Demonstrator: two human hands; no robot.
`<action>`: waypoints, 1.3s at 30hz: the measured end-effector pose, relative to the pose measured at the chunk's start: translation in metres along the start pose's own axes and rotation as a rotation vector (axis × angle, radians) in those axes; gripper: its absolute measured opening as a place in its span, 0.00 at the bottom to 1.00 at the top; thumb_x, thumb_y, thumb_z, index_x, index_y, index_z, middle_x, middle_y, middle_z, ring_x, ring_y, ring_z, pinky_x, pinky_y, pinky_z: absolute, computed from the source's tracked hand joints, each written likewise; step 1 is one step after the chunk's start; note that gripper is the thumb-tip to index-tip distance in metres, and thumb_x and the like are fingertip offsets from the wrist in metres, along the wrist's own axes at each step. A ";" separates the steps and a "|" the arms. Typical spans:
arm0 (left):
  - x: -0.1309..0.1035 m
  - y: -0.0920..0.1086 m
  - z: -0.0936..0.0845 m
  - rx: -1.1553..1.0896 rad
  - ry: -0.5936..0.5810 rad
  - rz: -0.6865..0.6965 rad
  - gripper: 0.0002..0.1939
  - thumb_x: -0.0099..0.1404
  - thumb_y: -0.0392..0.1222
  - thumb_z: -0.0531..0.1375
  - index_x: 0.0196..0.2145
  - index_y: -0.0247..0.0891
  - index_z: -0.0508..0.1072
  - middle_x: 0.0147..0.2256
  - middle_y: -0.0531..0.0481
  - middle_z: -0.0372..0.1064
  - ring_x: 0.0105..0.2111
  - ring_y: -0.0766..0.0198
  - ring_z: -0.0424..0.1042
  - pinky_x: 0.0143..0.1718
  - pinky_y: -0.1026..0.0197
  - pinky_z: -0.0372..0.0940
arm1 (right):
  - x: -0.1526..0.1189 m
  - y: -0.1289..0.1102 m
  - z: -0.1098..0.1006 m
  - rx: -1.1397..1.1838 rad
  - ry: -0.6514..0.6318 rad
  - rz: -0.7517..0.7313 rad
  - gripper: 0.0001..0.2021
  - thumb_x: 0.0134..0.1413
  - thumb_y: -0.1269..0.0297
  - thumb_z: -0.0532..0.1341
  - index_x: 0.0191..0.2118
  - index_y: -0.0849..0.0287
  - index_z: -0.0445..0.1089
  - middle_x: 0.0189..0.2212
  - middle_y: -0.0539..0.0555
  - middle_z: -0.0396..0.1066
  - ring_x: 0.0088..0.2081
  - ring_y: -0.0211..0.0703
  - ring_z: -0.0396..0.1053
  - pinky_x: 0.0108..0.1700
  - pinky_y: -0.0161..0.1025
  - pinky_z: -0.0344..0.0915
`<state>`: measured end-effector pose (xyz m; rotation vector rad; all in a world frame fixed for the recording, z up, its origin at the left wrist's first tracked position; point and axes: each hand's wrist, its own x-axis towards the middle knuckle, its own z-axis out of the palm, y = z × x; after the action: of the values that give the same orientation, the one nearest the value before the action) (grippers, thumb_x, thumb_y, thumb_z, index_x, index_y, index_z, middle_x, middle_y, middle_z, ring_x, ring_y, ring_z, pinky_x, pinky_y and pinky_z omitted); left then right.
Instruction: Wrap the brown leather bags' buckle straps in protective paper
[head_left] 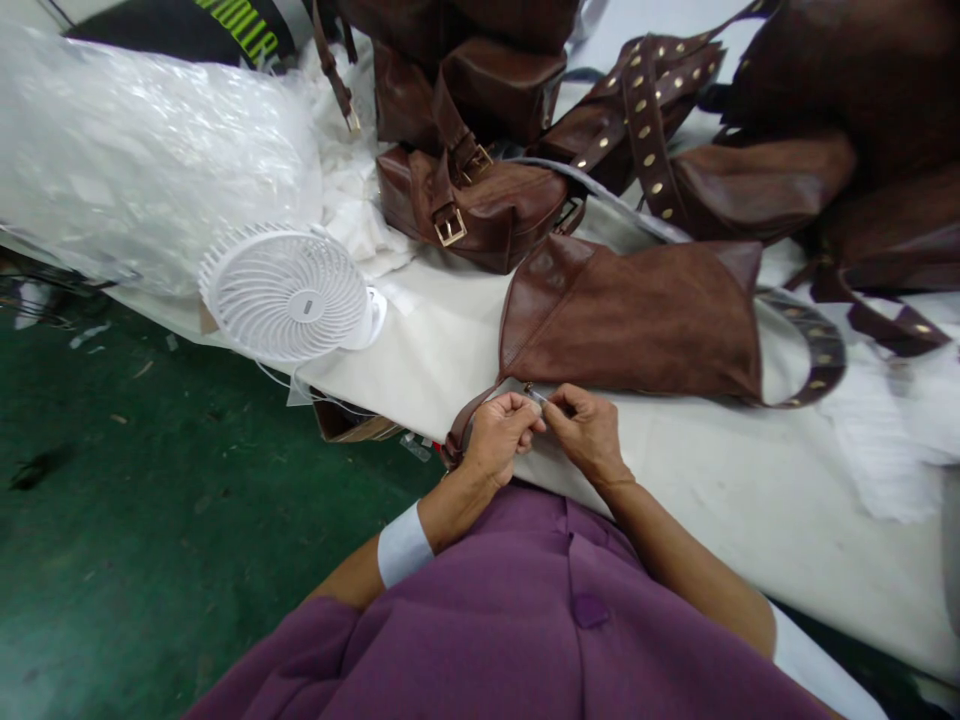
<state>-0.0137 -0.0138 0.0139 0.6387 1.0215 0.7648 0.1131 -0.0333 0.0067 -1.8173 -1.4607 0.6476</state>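
Note:
A brown suede-and-leather bag (645, 315) lies flat on the table in front of me, with a studded strap (821, 350) looping off its right end. At its near left corner, my left hand (501, 437) is closed in a pinch beside the plain brown strap (469, 412). Facing it, my right hand (589, 432) pinches too, fingertips almost touching the left ones. Between them shows a small, thin, shiny piece (535, 395), with a dark metal bit at its far end. It is too small to name, and fingers hide part of it.
A white clip fan (300, 295) stands at the table's left edge, its cable hanging over. Behind it lies a heap of clear plastic wrap (165, 160). More brown bags (480, 205) with buckles and studded straps crowd the back. White cloth (885, 440) lies on the right.

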 end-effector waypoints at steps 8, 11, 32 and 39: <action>-0.001 -0.004 0.001 0.099 0.014 0.087 0.16 0.58 0.48 0.59 0.41 0.37 0.73 0.25 0.53 0.66 0.16 0.74 0.56 0.17 0.68 0.50 | -0.008 0.007 0.005 0.080 -0.008 0.060 0.10 0.52 0.62 0.57 0.23 0.59 0.66 0.20 0.48 0.66 0.24 0.37 0.62 0.29 0.33 0.55; 0.000 0.002 -0.005 0.375 0.022 0.275 0.12 0.57 0.38 0.60 0.40 0.41 0.75 0.33 0.50 0.70 0.29 0.67 0.66 0.28 0.67 0.60 | -0.009 0.008 0.004 0.097 -0.021 0.059 0.09 0.52 0.61 0.58 0.25 0.59 0.67 0.20 0.48 0.66 0.24 0.38 0.62 0.30 0.33 0.56; -0.032 0.037 -0.010 0.684 0.088 0.469 0.12 0.60 0.38 0.55 0.42 0.42 0.73 0.28 0.51 0.72 0.22 0.68 0.63 0.27 0.68 0.58 | 0.003 0.002 0.001 0.383 -0.354 0.289 0.11 0.51 0.62 0.54 0.30 0.61 0.72 0.14 0.47 0.63 0.15 0.35 0.60 0.18 0.31 0.51; -0.008 0.031 -0.042 0.878 0.249 0.561 0.13 0.59 0.48 0.56 0.38 0.39 0.73 0.35 0.48 0.72 0.37 0.59 0.70 0.41 0.60 0.63 | 0.021 -0.003 0.014 0.198 -0.242 0.139 0.12 0.49 0.70 0.53 0.17 0.62 0.63 0.13 0.47 0.57 0.19 0.32 0.56 0.24 0.31 0.48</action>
<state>-0.0626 0.0020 0.0254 1.6659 1.4341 0.8751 0.1055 -0.0098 0.0014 -1.7418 -1.3734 1.0757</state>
